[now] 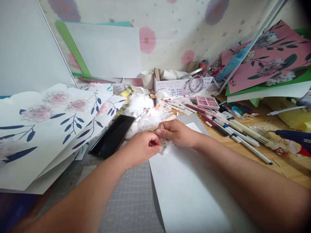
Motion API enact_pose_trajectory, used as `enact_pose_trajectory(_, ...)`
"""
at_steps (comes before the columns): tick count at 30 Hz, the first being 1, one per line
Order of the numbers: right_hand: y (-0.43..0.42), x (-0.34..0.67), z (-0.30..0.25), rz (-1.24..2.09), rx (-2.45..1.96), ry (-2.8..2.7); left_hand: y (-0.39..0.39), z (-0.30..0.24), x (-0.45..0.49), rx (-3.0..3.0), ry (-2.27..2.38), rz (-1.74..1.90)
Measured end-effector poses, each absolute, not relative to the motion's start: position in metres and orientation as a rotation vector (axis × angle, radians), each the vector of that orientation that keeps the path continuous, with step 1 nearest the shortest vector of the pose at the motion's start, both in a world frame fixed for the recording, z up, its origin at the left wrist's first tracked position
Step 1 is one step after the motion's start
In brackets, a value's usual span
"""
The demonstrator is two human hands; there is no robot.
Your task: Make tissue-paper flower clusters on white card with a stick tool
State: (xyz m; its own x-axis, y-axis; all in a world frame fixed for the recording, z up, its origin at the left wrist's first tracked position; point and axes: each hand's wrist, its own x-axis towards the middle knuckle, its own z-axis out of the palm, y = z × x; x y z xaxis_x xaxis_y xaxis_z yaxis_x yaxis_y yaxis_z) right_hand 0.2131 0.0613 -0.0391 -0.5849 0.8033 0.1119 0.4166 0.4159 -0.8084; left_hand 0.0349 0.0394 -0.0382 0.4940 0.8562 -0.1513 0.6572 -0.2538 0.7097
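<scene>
Both hands meet over the upper part of a white sheet of paper [184, 191] on a grey cutting mat [128, 197]. My right hand [176, 132] is closed, thumb against forefinger, on a small clear plastic bag [167, 147] with green printing. The bag hangs below those fingers. Just left of it, my left hand [144, 145] has its fingers curled and pinched at the bag's edge. What lies inside the bag is too small to tell. A black phone [113, 136] rests on the mat to the left of my left hand.
Papers with pressed-looking flowers and painted leaves [70, 123] stand at left. White fluff [139, 103] and scraps lie behind my hands. Several pens and markers [233, 131] spread to the right, near a blue glue gun [291, 136]. Paper cups [147, 80] stand at the back.
</scene>
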Motion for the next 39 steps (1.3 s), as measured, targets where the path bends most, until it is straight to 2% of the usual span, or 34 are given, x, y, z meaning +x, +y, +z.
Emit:
enact_pose_trajectory(10,0.064,0.211,-0.039,1.026,-1.094,-2.185,0.031,-0.045,0.051,2.106,1.429,0.344)
enact_pose_trajectory(19,0.064,0.211,-0.040,1.040,-1.176,-2.185,0.034,-0.047,0.048,2.129,1.387,0.385)
enact_pose_trajectory(24,0.065,0.214,-0.040,1.183,-1.156,-1.944,0.033,-0.044,0.047,2.109,1.350,0.385)
enact_pose_trajectory(28,0.069,0.217,-0.040,1.165,-1.076,-1.608,0.034,-0.041,0.047,2.081,1.330,0.419)
enact_pose_trajectory(34,0.082,0.229,-0.044,0.923,-0.976,-1.228,0.040,-0.044,0.036,1.853,1.373,0.560)
enact_pose_trajectory(39,0.093,0.242,-0.049,0.597,-1.248,-1.426,0.045,-0.042,0.028,1.713,1.347,0.675)
